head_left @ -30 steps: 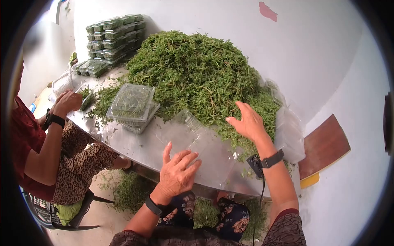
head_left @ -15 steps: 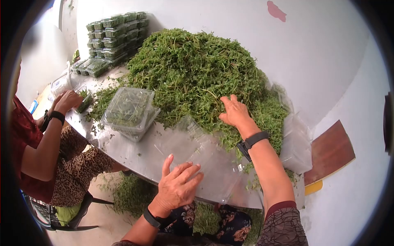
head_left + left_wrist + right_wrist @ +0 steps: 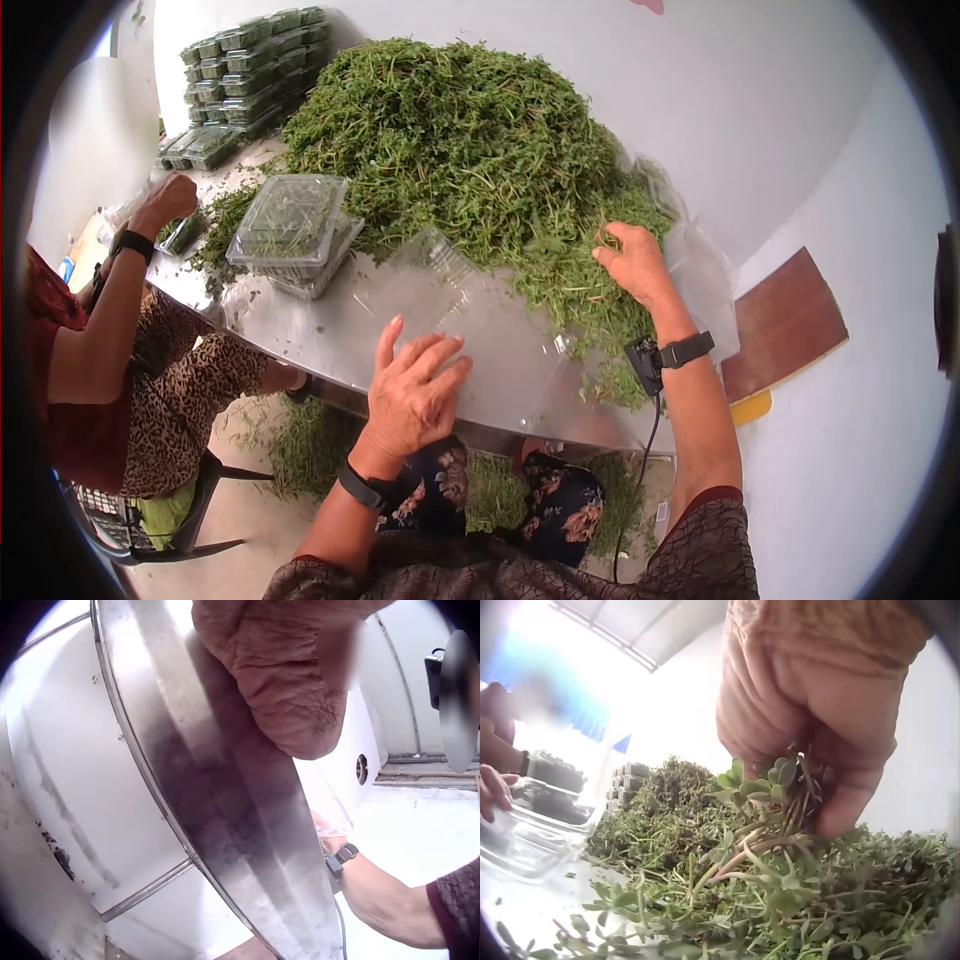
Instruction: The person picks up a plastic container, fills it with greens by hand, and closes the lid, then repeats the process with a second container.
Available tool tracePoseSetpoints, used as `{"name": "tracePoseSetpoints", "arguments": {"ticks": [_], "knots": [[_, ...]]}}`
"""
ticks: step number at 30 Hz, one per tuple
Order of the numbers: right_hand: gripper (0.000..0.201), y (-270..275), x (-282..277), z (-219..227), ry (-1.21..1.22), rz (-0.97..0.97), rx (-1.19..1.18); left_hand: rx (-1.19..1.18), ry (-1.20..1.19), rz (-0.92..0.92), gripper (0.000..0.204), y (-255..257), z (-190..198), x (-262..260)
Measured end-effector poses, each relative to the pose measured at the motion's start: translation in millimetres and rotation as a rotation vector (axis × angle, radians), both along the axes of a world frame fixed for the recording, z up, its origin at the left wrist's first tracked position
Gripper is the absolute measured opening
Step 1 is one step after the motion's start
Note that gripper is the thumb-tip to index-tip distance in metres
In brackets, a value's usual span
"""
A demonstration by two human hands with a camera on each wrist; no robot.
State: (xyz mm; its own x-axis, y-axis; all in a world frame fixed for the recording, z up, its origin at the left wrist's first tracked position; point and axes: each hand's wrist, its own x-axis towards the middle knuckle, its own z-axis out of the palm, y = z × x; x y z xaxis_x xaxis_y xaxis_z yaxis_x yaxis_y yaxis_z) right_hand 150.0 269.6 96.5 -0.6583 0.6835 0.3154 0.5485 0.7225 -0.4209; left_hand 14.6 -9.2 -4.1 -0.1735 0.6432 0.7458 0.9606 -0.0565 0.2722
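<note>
Over the right part of the leafy green heap (image 3: 470, 150), my right hand (image 3: 640, 265) pinches a few stems. In the right wrist view, the right hand (image 3: 817, 705) has thumb and fingers round a sprig (image 3: 780, 795) with small round leaves and pale stems. My left hand (image 3: 410, 390) is held above the table's front edge, fingers relaxed and apart, holding nothing. In the left wrist view, part of the left hand (image 3: 277, 675) shows over the metal table (image 3: 232, 817). An empty clear plastic container (image 3: 440, 255) lies beyond the left hand.
Clear containers (image 3: 290, 230) stand stacked left of the heap, with filled packs (image 3: 255, 80) piled behind. Another person's hand (image 3: 170, 200) is at a pack on the left. Clear plastic (image 3: 695, 290) and a brown board (image 3: 785, 325) are at the right.
My right hand has moved right along the heap and now pinches stems. The left hand has stayed raised. The head view has shifted, and the other person's hand has lifted a little.
</note>
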Motion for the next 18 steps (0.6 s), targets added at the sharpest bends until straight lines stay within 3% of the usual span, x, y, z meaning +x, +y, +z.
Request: {"name": "tracePoseSetpoints", "arguments": {"ticks": [10, 12, 18], "knots": [[0.044, -12, 39, -14, -0.073, -0.15, -0.046, 0.012, 0.024, -0.008, 0.038, 1, -1, 0], [0.052, -15, 43, -17, -0.04, -0.151, -0.185, 0.031, 0.036, 0.014, 0.043, 1, 0, 1], [0.07, -35, 50, -15, -0.118, -0.029, -0.089, 0.011, 0.044, 0.036, 0.047, 0, 0, 0]]}}
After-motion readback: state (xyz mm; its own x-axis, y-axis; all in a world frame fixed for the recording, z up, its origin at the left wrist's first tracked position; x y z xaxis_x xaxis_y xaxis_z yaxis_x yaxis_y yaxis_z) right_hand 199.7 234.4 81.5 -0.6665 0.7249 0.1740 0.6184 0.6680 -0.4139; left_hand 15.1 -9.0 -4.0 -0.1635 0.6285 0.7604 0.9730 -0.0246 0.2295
